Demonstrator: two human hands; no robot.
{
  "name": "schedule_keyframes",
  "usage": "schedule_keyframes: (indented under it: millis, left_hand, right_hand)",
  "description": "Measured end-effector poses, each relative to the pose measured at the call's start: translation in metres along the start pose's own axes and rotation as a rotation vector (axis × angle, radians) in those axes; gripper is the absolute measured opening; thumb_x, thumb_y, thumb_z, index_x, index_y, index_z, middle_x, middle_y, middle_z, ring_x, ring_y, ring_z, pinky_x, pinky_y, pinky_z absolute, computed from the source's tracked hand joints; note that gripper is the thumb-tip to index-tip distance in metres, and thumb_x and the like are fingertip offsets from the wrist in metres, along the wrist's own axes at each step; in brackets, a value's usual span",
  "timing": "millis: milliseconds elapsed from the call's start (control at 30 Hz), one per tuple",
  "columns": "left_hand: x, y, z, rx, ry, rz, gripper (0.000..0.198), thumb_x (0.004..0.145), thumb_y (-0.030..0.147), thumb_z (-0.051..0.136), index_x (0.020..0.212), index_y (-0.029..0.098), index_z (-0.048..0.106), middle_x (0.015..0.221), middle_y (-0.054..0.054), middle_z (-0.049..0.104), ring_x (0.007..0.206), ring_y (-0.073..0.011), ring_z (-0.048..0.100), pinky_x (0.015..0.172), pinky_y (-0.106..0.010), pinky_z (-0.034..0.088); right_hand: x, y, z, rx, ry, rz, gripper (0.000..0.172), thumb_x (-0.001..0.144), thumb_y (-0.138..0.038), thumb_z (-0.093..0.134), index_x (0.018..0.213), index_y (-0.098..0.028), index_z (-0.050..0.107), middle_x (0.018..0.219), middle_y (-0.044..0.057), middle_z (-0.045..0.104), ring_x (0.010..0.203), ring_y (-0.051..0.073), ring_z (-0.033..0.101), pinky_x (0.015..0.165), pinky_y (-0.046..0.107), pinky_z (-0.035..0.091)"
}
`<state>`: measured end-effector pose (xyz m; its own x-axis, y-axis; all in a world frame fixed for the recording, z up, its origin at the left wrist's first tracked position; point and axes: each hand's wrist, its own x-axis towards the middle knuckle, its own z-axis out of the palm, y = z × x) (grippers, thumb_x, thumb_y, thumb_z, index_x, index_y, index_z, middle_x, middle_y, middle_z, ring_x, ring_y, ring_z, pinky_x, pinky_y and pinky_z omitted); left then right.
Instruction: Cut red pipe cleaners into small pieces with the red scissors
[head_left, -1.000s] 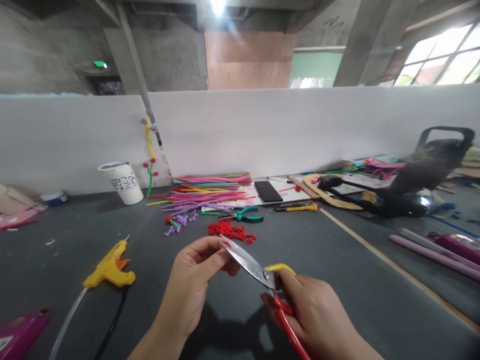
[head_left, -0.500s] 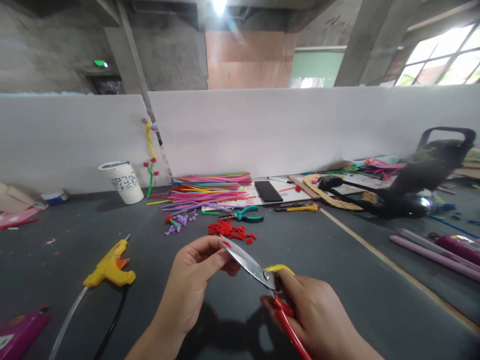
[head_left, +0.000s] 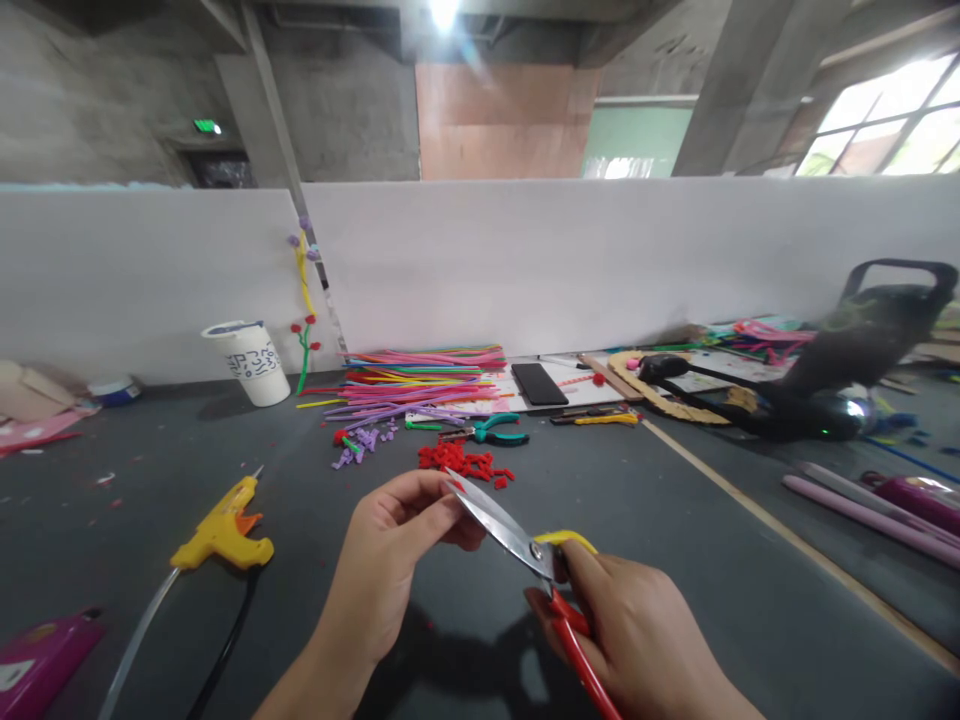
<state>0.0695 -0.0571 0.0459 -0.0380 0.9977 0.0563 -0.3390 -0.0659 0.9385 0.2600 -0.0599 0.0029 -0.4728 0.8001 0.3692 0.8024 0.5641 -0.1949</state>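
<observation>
The left hand (head_left: 375,560) pinches a small red piece (head_left: 459,486) above the counter (head_left: 300,520); a loose pinch could drop it, and closing the blades carelessly might nick that hand. The scissors (head_left: 504,526) lie diagonally, their long axis running from tips at the pinch, upper left, to handles gripped lower right by the right hand (head_left: 634,620).

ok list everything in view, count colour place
Scissors: 1, silver-red-yellow, front centre
Red pieces: many, red, centre
Purple pieces: many, purple, centre-left
Pliers: 1, teal, centre
Fuzzy stems: many, mixed, back centre
Phone: 1, black, back centre
Cup: 1, white, back left
Glue gun: 1, yellow, left
Device: 1, black, right
Table: 1, dark grey, lower half
Unclear objects: 2, magenta, both sides
Left hand: 1, bare, at scissors
Right hand: 1, bare, on scissors
</observation>
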Motion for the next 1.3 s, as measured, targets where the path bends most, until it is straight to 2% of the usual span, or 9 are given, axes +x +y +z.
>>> schedule_keyframes:
  millis: [1033,1300]
  left_hand:
    - [-0.0002,0.0028,-0.0032,0.03,-0.007,-0.005,0.005,0.067,0.016,0.063,0.069,0.014,0.067,0.058,-0.002,0.065,0.053,-0.0115,0.058,0.055,-0.022,0.047]
    - [-0.0001,0.0051,-0.0042,0.034,-0.009,-0.021,0.003,0.068,0.015,0.063,0.068,0.014,0.065,0.059,-0.001,0.066,0.054,-0.0112,0.059,0.056,-0.022,0.048]
  right_hand:
    - [-0.0014,-0.0001,0.0031,0.013,0.008,-0.015,0.022,0.081,-0.035,0.039,0.066,-0.02,0.044,0.05,-0.002,0.054,0.039,0.012,0.048,0.041,0.022,0.027]
    - [-0.0005,0.0054,0.0025,0.033,0.026,0.005,0.022,0.078,-0.036,0.044,0.062,-0.02,0.043,0.048,-0.002,0.05,0.039,0.013,0.044,0.041,0.023,0.025]
